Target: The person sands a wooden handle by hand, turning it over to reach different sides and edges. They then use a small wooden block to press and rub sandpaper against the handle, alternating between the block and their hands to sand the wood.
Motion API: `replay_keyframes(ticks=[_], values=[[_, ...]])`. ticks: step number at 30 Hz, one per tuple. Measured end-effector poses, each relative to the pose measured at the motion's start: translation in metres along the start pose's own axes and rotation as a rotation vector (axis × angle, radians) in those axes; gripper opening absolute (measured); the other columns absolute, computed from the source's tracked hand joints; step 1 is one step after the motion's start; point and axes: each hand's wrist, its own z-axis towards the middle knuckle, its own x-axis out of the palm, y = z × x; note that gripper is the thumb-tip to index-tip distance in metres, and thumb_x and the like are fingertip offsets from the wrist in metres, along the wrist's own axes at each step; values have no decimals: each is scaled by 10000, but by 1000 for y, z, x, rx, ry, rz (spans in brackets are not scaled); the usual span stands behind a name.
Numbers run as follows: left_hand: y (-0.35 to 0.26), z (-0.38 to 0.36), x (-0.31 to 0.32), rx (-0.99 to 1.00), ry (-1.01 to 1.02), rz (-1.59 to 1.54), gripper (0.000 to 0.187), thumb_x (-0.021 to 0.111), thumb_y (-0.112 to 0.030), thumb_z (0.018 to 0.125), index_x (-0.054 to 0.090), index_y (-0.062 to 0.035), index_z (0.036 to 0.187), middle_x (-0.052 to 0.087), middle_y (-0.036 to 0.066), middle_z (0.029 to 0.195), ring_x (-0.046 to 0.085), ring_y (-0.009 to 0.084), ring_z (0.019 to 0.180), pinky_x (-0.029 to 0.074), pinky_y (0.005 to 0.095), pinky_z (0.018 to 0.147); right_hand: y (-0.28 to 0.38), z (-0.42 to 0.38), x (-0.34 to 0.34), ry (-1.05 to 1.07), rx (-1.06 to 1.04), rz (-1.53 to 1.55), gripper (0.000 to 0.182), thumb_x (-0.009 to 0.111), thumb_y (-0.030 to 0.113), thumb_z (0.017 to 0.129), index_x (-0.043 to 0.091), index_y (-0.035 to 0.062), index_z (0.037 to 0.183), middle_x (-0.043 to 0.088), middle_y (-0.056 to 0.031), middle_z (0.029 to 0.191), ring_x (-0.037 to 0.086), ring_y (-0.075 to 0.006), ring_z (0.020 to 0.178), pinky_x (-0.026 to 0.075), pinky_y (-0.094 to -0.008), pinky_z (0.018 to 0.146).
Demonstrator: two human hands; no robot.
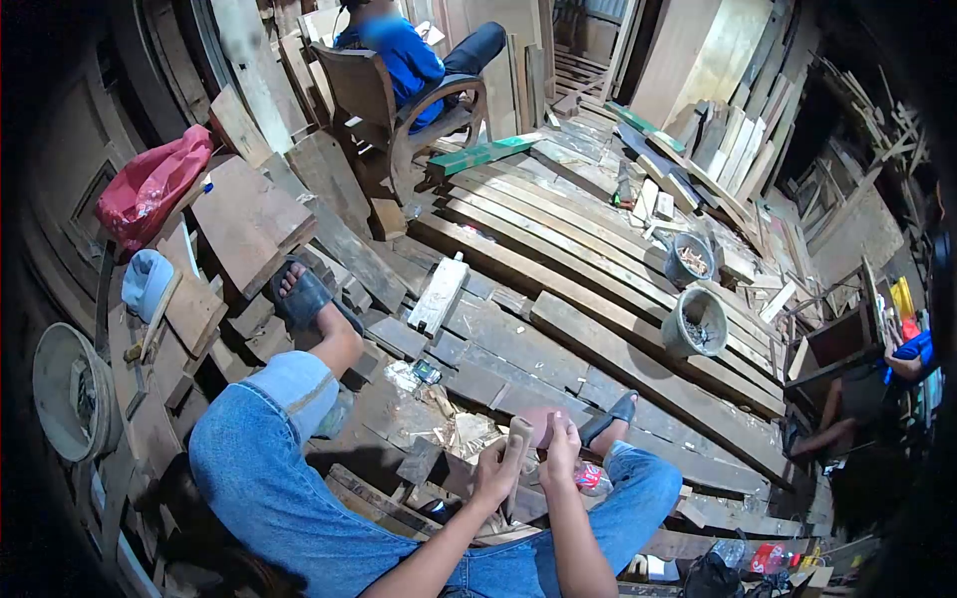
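Observation:
My left hand is closed around a pale, slim carved piece of wood, which stands up between thumb and fingers. Beside it, my right hand is closed with the thumb on top, on a thin reddish-brown flat piece that may be sandpaper. The two hands are close together above my lap, between my jeans-clad knees. Wood shavings and scraps lie on the boards just beyond them.
Stacked planks fill the middle, with two buckets on them. A person sits in a wooden chair at the back; another person's arm shows at right. A red bag and a white bucket are at left.

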Motion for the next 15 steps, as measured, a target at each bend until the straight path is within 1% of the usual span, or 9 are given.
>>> replay_keyframes(ticks=[3,5,6,7,8,10,13,14,15], values=[[-1,1,4,45,-67,-25,404,581,-433,1022,617,-54,884,601,6,705,591,100,614,488,273,583,2,1,-2,-17,12,-71,230,662,255,988,620,64,1110,649,2,1001,597,-91,885,494,-273,776],[9,5,2,-6,-122,-29,351,572,-380,1031,615,-42,945,611,8,716,616,103,633,507,272,597,0,0,0,-7,-28,-34,263,673,263,979,626,52,1129,654,-8,995,602,-101,893,492,-274,788],[13,7,2,-30,-143,-29,327,567,-353,1036,614,-36,975,616,10,722,628,105,643,516,272,604,5,-3,5,-67,-19,-76,288,673,261,976,622,35,1148,658,-21,1008,605,-111,903,496,-281,784],[10,7,2,-11,-125,-124,292,537,-304,1050,599,-19,1047,642,45,796,644,120,645,533,280,613,-1,2,3,-85,-45,-113,288,666,257,980,619,29,1148,660,-27,1014,606,-110,905,499,-283,782],[8,6,1,-33,-146,-101,282,502,-259,1060,588,3,1117,651,81,881,644,134,670,537,286,591,-7,5,0,-116,-67,-141,288,660,253,983,616,22,1149,662,-32,1020,606,-109,907,502,-285,781],[76,34,-17,109,-142,97,298,511,-219,1049,558,12,1231,638,108,962,654,159,768,553,303,664,8,-10,7,-70,-65,-129,328,652,272,989,611,2,1170,667,-45,1055,604,-114,931,500,-295,814],[15,9,-1,25,-130,-60,341,538,-172,1029,519,9,1319,620,121,1069,641,185,909,544,331,779,7,-11,9,-51,-10,-74,360,651,299,991,621,-5,1180,672,-47,1077,594,-117,957,483,-302,862],[10,5,2,158,-207,106,404,586,-129,991,497,9,1360,590,142,1208,618,209,1047,520,343,882,6,-9,10,-71,-7,-88,359,653,300,990,626,-5,1178,672,-46,1078,585,-110,949,483,-304,865],[11,8,0,178,-184,147,437,606,-119,973,489,17,1372,579,148,1252,606,219,1090,514,349,909,5,-9,11,-73,-37,-86,350,661,300,985,628,-4,1155,667,-36,1054,582,-107,937,480,-296,851]])
